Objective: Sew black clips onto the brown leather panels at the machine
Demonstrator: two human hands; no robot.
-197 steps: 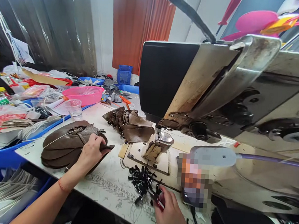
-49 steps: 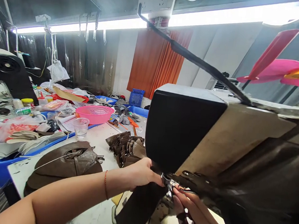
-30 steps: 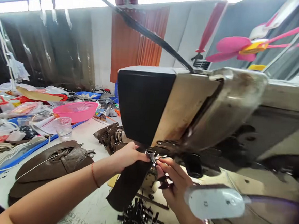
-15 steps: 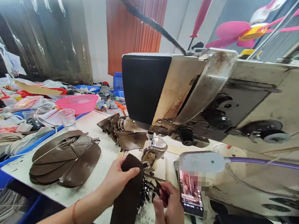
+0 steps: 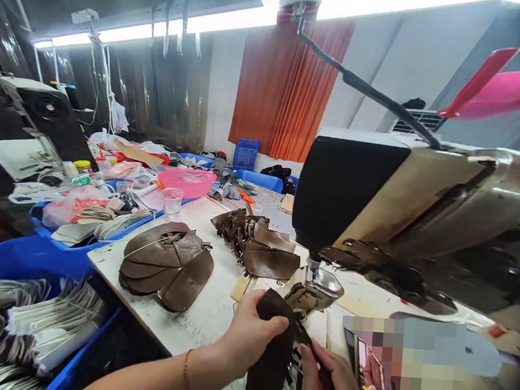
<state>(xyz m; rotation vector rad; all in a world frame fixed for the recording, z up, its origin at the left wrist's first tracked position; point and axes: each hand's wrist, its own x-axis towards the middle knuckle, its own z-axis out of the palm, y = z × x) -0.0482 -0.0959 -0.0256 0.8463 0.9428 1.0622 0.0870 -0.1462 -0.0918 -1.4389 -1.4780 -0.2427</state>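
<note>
Head view: where is the left hand [image 5: 250, 331], and what does it have?

It's on the near side of the machine [image 5: 349, 189], closed on a dark piece [image 5: 270, 362]: thumb laid across one face, fingers mostly hidden behind.

How does the dark piece sit?

Its upper end is just in front of the machine's post [image 5: 311, 290]; the rest runs down toward the near side and out of view.

And the right hand [image 5: 333, 381]?

Also on the machine's near side, close by the dark piece. Its thumb and fingers are drawn together around a dark item [image 5: 326, 382], though I can't tell what that is.

Anything around them?

Small black bits [image 5: 295, 357] show between the hands, in front of the machine. Left of the machine lie bunched brown flaps [image 5: 271, 260], and farther left of it, fanned brown panels [image 5: 166, 263]. A lit phone [image 5: 374, 375] lies right of the machine's post, partly blurred.
</note>
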